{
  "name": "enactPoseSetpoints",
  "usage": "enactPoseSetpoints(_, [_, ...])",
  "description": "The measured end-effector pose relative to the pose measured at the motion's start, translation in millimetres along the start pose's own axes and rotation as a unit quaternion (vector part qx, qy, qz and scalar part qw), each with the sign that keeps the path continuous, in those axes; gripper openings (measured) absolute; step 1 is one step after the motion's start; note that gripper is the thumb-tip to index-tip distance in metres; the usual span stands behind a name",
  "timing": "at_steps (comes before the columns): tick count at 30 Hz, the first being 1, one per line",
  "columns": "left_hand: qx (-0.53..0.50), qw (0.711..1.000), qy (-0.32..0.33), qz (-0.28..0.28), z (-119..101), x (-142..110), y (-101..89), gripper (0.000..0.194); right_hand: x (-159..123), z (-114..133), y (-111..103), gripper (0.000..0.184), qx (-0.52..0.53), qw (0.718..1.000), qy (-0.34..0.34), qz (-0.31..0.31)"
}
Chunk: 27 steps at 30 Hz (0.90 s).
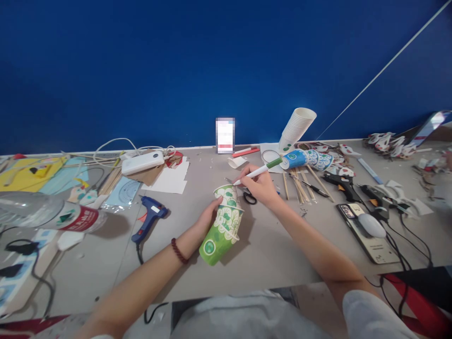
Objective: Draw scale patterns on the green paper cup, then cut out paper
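Note:
My left hand [206, 220] grips a row of green and white paper cups [223, 229] joined end to end, their far end tilted up from the table. In my right hand [260, 186] is a white marker [259, 171] with a green end, its tip close to the rim of the farthest cup; I cannot tell whether it touches. A pair of scissors [250, 197] with black handles lies partly hidden beneath my right hand. To the left rests a blue hot glue gun [149, 217]. A second row of paper cups [298, 158], blue-patterned, lies farther back on the right.
A tall stack of white cups [298, 126] leans near the blue wall. A phone [225, 135] stands at the back. On the left are a plastic bottle [45, 214] and a power strip [28, 268]; wooden sticks [300, 189], black glue guns [342, 186] and a mouse [372, 225] lie right.

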State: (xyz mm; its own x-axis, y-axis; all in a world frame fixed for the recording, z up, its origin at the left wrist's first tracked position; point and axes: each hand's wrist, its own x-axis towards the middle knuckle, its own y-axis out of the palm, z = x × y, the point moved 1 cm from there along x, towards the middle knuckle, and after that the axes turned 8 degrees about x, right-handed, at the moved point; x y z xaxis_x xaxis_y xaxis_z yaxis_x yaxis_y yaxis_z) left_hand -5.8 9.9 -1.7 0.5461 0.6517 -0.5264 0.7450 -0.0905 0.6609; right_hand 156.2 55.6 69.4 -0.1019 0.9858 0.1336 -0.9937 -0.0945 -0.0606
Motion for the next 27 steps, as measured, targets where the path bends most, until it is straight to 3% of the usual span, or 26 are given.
enactPoseSetpoints(17, [-0.005,1.0,0.016,-0.002,-2.0,-3.8,6.6,0.038,-0.6,-0.7,1.0,0.006,0.022,1.0,0.0,0.007])
enactPoseSetpoints(27, [-0.01,1.0,0.0,0.006,0.9,1.1,-0.3,0.042,-0.6,-0.4,0.4,0.005,0.03,1.0,0.004,0.007])
